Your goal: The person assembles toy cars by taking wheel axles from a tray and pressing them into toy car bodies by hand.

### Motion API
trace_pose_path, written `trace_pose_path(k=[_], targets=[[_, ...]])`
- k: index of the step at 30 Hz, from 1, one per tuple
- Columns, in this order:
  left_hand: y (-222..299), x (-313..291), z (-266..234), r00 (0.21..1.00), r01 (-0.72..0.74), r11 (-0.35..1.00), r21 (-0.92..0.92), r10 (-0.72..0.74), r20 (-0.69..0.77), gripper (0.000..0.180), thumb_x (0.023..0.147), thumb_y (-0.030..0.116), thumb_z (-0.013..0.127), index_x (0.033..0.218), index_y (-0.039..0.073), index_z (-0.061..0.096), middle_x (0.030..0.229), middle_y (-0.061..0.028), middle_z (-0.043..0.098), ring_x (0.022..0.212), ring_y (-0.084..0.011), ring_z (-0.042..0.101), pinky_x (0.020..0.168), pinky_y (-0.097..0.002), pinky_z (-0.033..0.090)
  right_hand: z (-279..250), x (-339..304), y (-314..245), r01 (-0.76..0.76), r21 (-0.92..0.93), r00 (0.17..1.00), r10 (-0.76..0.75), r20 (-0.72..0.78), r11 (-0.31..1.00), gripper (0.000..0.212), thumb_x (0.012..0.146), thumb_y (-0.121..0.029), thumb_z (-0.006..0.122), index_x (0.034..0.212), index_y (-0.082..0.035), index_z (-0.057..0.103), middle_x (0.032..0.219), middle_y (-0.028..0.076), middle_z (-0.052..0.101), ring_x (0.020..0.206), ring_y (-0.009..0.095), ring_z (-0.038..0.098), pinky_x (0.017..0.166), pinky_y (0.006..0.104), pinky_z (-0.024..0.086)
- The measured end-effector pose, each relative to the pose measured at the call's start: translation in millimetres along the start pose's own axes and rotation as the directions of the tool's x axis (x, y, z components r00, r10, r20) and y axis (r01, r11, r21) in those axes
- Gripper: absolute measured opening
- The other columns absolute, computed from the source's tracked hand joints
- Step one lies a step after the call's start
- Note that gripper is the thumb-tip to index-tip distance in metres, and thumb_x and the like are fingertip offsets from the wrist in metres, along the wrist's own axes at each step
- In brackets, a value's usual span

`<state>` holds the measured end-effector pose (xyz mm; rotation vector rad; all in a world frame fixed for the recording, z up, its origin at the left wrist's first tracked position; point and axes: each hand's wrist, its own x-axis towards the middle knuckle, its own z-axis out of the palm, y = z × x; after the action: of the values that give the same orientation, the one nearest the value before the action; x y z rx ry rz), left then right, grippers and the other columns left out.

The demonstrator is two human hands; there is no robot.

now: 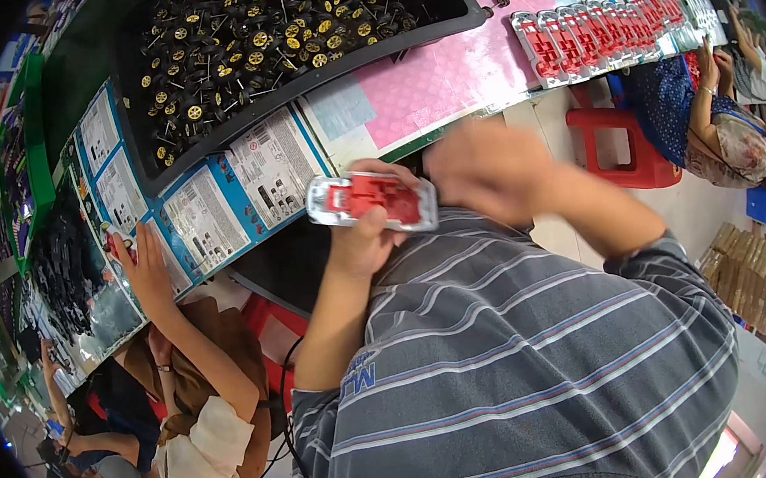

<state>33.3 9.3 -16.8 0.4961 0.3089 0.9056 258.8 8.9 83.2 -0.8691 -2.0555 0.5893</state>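
on the table (351, 148) ahead of the person sat a tray (322, 81), with wheels on axles (276, 42) heaped inside it. between the tray and the table's near edge lay printed sheets (205, 215), side by side, reaching off to the left. a mat (442, 81) lay right of the tray, and farther right on the table car bodies (599, 38) stood in rows. one more car body (379, 193) was in the left hand (361, 250), near the table's edge, with the right hand (491, 169) just right of it. a stool (654, 176) stood below the rows, beside a seated co-worker (729, 146); another co-worker (205, 450) was at the left.
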Motion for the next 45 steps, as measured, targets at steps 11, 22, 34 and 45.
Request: trace_pose_path(k=[11,22,34,45], targets=[[23.8,3.8,10.9,0.965,-0.057,0.946,0.321,0.135,-0.226,0.046,0.091,0.015,0.075,0.128,0.002,0.051,0.115,-0.0121,0.062,0.071,-0.0112,0.059,0.056,-0.0236,0.048,-31.3,138.6,164.7,-0.457,-0.696,0.826,0.555,-0.101,0.554,0.038,0.087,-0.034,0.074,0.082,0.005,0.073,0.087,0.029,0.07,0.083,0.047,0.069,0.076,0.0504,0.055],[9.2,-0.1,2.5,0.936,-0.131,0.937,0.325,0.224,-0.27,0.071,0.094,0.022,0.076,0.148,0.005,0.034,0.129,-0.0232,0.063,0.077,-0.0169,0.065,0.06,-0.028,0.055,-56.2,109.7,119.4,-0.464,0.048,0.842,0.457,-0.288,0.885,0.026,0.09,-0.019,0.077,0.109,0.0,0.074,0.099,0.015,0.069,0.089,0.024,0.068,0.08,0.0324,0.055],[20.5,6.3,14.9,0.963,-0.152,0.931,0.331,0.216,-0.164,0.062,0.093,0.024,0.078,0.138,0.004,0.04,0.132,-0.0143,0.055,0.112,-0.0255,0.068,0.084,-0.0405,0.066,22.3,14.1,18.3,-0.27,0.05,0.959,0.264,0.107,0.962,0.051,0.076,-0.008,0.081,0.122,-0.001,0.06,0.118,0.018,0.066,0.113,0.038,0.062,0.099,0.0438,0.051],[12.2,-3.2,4.5,0.926,-0.282,0.83,0.482,0.366,-0.089,0.062,0.09,0.019,0.082,0.135,0.0,0.042,0.129,-0.0145,0.057,0.115,-0.021,0.062,0.1,-0.0366,0.055,31.2,14.4,11.8,-0.242,0.047,0.962,0.234,0.143,0.969,0.058,0.075,-0.012,0.084,0.126,0.0,0.06,0.118,0.019,0.065,0.112,0.039,0.062,0.097,0.0446,0.051]])
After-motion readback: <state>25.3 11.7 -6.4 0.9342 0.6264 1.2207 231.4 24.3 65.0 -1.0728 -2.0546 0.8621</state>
